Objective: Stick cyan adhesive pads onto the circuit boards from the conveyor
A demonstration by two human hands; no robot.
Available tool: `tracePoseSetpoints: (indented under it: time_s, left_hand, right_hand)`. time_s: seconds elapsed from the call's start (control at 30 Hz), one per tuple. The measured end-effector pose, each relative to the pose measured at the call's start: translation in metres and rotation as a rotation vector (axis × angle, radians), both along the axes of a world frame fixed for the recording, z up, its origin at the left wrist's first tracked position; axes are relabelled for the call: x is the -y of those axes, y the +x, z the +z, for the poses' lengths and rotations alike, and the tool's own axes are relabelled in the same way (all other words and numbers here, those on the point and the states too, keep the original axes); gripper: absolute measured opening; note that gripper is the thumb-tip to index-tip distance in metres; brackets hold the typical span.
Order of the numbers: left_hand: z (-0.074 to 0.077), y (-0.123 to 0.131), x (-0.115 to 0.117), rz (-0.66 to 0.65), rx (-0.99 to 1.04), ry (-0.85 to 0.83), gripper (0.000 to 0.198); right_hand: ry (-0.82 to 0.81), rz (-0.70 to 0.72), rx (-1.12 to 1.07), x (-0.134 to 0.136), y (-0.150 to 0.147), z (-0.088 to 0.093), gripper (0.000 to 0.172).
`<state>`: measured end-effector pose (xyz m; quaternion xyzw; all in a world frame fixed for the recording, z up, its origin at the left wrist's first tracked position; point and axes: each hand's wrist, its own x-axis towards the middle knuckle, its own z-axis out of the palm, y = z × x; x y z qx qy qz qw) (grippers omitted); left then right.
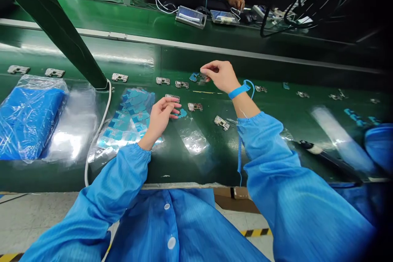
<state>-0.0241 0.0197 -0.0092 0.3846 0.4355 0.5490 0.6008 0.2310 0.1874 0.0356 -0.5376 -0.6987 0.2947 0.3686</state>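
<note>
My left hand [160,118] reaches over the bench with fingers apart, beside a small circuit board [172,97] and a blue film piece [182,113]. Part of that board lies behind my fingers. Thumb and forefinger of my right hand [221,75] are pinched on a small clear film piece [202,79], partly hidden by the fingertips. A blue piece [194,76] shows right next to that film. Another circuit board [195,107] lies between my hands, and one [221,123] rests nearer to me, tilted. A blue strap [239,91] with a coiled cord circles my right wrist.
A clear bag with many blue film pieces [132,110] lies left, beside a blue wrapped pack [29,118]. More boards [119,77] line the green bench [184,163]. A green post [61,28] and white cable [102,123] stand left. A co-worker's hand [235,0] is across.
</note>
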Motion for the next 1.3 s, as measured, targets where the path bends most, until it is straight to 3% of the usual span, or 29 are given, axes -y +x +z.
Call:
tracePoseSetpoints:
  time_s: [0.1,0.2,0.27,0.37,0.47,0.53,0.63,0.73,0.8,0.9,0.97,1.13,1.3]
  left_hand:
    - [-0.003,0.007,0.004,-0.008,0.037,0.100,0.058]
    - [-0.002,0.013,0.009,-0.028,0.097,0.263,0.063]
    - [-0.001,0.012,0.009,0.000,0.128,0.301,0.055]
    - [0.000,0.004,0.003,0.097,0.195,0.242,0.046]
    - [0.000,-0.008,-0.006,0.144,0.268,0.143,0.032]
    - [0.001,-0.016,-0.011,0.151,0.294,0.117,0.024]
    - [0.003,-0.022,-0.014,0.152,0.311,0.109,0.020]
    - [0.008,-0.023,-0.012,0.077,0.194,0.048,0.024]
    - [0.011,-0.020,-0.007,-0.017,0.044,-0.002,0.026]
    - [0.014,-0.010,0.004,-0.191,-0.178,-0.047,0.034]
    - [0.015,-0.002,0.013,-0.322,-0.329,-0.032,0.033]
    - [0.020,0.012,0.025,-0.486,-0.561,0.079,0.020]
    - [0.035,0.009,0.035,-0.637,-0.616,0.099,0.013]
  right_hand:
    - [-0.179,0.077,-0.505,0.059,-0.049,-0.005,0.063]
    - [-0.360,0.161,-0.626,0.112,-0.089,-0.015,0.065]
    - [-0.243,0.179,-0.479,0.131,-0.093,-0.022,0.059]
    - [0.098,0.249,0.060,0.137,-0.066,-0.032,0.051]
    - [0.162,0.429,0.561,0.133,-0.030,-0.043,0.060]
    - [0.150,0.482,0.705,0.134,-0.018,-0.050,0.060]
    - [0.183,0.451,0.708,0.139,-0.016,-0.058,0.046]
    - [0.223,0.373,0.533,0.144,-0.021,-0.062,0.025]
    - [0.236,0.246,0.312,0.147,-0.022,-0.064,0.019]
    - [0.108,0.045,-0.119,0.152,-0.023,-0.064,0.028]
    - [-0.021,0.002,-0.357,0.155,-0.022,-0.062,0.034]
    - [-0.176,-0.032,-0.727,0.156,-0.020,-0.048,0.035]
    - [-0.298,-0.199,-1.046,0.149,-0.013,-0.039,0.024]
